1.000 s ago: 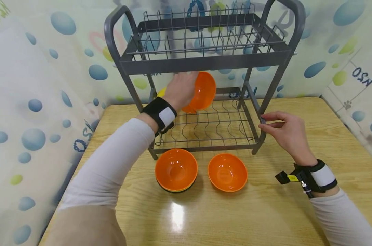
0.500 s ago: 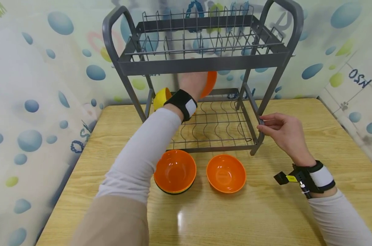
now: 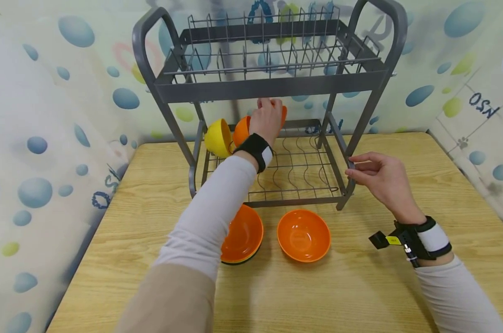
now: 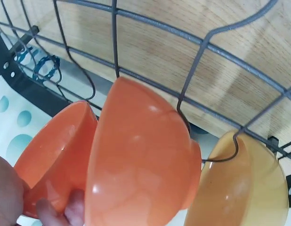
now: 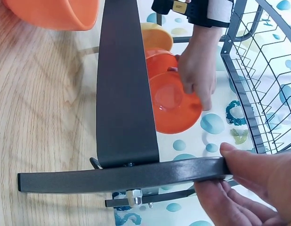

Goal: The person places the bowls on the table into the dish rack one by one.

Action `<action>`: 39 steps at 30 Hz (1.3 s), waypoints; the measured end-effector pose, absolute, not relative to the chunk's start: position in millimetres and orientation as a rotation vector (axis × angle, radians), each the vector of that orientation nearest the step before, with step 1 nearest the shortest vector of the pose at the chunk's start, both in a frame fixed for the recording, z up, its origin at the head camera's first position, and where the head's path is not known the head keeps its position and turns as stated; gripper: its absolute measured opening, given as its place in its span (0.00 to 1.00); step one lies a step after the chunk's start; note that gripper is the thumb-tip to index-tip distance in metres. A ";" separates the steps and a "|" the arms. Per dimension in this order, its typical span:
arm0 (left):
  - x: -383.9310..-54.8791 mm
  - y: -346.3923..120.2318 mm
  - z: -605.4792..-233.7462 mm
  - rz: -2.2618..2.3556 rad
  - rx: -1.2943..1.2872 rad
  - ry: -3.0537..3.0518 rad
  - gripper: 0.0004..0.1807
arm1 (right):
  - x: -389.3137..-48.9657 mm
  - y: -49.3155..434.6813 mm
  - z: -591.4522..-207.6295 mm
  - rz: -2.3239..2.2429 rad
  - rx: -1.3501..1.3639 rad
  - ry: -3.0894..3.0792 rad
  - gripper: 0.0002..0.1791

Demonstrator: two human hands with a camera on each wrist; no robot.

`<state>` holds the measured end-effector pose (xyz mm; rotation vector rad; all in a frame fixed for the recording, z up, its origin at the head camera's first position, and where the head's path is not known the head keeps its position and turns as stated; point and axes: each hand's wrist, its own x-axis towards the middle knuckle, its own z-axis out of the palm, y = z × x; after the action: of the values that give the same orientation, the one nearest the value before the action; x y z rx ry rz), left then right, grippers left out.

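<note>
My left hand (image 3: 266, 121) is inside the lower tier of a dark grey two-tier dish rack (image 3: 272, 88), gripping an orange bowl (image 4: 56, 155) by its rim. That bowl is tilted on its side, its inside turned to the right, and the hand mostly covers it in the head view. Just left of it another orange bowl (image 4: 136, 155) stands on edge among the wires. Beyond that a yellow bowl (image 4: 244, 183) stands on edge at the rack's left end. At the rack's right side, thumb and fingers of my right hand (image 3: 380, 178) pinch the curved side frame (image 5: 136, 176).
In front of the rack, a stack of bowls (image 3: 245, 233) with an orange one on top is partly covered by the left sleeve. A single orange bowl (image 3: 303, 236) sits to its right on the wooden table (image 3: 339, 291). The upper tier (image 3: 268, 64) overhangs the left hand.
My left hand has moved right within the lower tier, and its bowl has turned from facing the head camera. The standing yellow and orange bowls now show. My right hand stays on the frame.
</note>
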<state>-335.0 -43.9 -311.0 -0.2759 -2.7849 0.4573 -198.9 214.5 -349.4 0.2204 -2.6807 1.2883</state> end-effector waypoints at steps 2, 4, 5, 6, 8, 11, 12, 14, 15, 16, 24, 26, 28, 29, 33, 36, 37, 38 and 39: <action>-333.8 -42.8 -314.0 0.487 -0.264 -2.783 0.19 | -198.8 214.3 -349.4 1.294 0.217 -2.687 0.21; -332.6 -41.2 -317.1 0.522 -0.245 -2.787 0.19 | -198.5 214.0 -349.3 1.302 0.215 -2.693 0.22; -332.2 -40.2 -318.6 0.537 -0.239 -2.791 0.18 | -198.4 213.9 -349.3 1.305 0.215 -2.696 0.22; -331.8 -39.1 -320.1 0.545 -0.233 -2.794 0.19 | -198.4 213.8 -349.3 1.309 0.216 -2.698 0.22; -331.1 -36.7 -323.1 0.572 -0.235 -2.794 0.19 | -198.5 213.8 -349.4 1.316 0.218 -2.700 0.22; -331.8 -33.3 -328.5 0.560 -0.264 -2.773 0.19 | -198.7 214.1 -349.4 1.317 0.217 -2.702 0.22; -332.0 -32.3 -330.2 0.555 -0.271 -2.765 0.19 | -198.8 214.0 -349.3 1.316 0.216 -2.703 0.22; -332.5 -30.8 -333.1 0.543 -0.279 -2.752 0.18 | -198.9 213.7 -349.0 1.309 0.214 -2.706 0.22; -332.7 -30.2 -334.2 0.534 -0.277 -2.748 0.18 | -198.9 213.3 -348.8 1.308 0.214 -2.707 0.22; -332.6 -29.7 -334.8 0.537 -0.273 -2.748 0.18 | -199.0 213.0 -348.6 1.309 0.213 -2.708 0.22; -327.1 -25.5 -331.0 0.412 -0.230 -2.789 0.18 | -200.4 212.8 -347.9 1.320 0.241 -2.714 0.21; -323.9 -24.1 -329.4 0.382 -0.197 -2.801 0.18 | -200.5 212.8 -348.2 1.316 0.251 -2.710 0.20; -321.0 -22.7 -327.8 0.349 -0.165 -2.819 0.19 | -200.5 212.9 -348.6 1.312 0.257 -2.706 0.20; -319.8 -22.1 -327.2 0.321 -0.151 -2.831 0.20 | -200.4 213.0 -348.8 1.310 0.259 -2.703 0.20; -318.5 -21.5 -325.8 0.258 -0.124 -2.862 0.22 | -199.7 213.6 -348.7 1.308 0.263 -2.692 0.20; -320.2 -22.3 -325.5 0.220 -0.109 -2.891 0.22 | -199.9 213.5 -348.2 1.303 0.267 -2.686 0.19; -321.0 -22.7 -325.4 0.196 -0.102 -2.904 0.22 | -200.0 213.3 -348.0 1.299 0.267 -2.686 0.19; -322.0 -23.2 -325.5 0.190 -0.100 -2.914 0.22 | -200.2 213.2 -347.9 1.298 0.268 -2.684 0.19; -322.8 -23.8 -325.3 0.172 -0.097 -2.932 0.22 | -200.4 213.1 -347.8 1.295 0.270 -2.684 0.19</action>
<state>-322.8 -23.8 -325.3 -0.0974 -2.9317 0.1724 -200.4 213.1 -347.8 0.2703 -2.6842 1.2945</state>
